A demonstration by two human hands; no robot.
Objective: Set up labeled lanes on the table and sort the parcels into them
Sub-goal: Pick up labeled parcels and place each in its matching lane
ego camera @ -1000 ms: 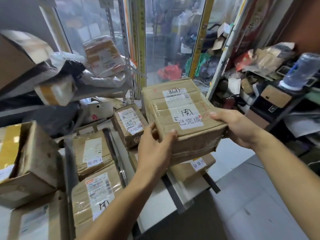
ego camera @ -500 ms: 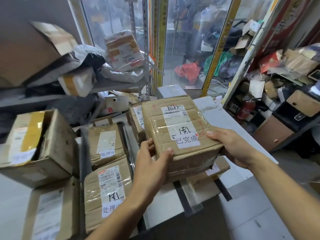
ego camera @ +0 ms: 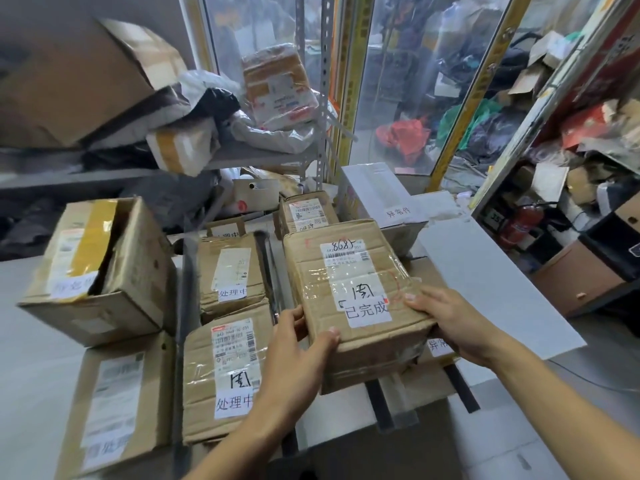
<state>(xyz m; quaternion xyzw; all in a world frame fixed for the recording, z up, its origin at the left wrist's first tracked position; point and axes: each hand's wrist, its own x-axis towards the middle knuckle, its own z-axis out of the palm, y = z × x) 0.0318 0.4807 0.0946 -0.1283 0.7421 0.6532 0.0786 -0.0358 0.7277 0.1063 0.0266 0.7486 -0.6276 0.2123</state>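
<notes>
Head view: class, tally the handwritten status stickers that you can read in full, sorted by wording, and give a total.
处理中 stickers: 3
已完成 sticker, on the held parcel: 1
异常件 sticker: 1
Total: 5
Other stickers are blurred or partly hidden, so they are not counted.

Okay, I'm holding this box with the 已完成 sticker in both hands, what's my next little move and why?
Probably lower it straight down. Both hands, left hand and right hand, grip the 已完成 box, which sits right of the black divider strip, apart from the 处理中 boxes, so it looks like a different lane.
</notes>
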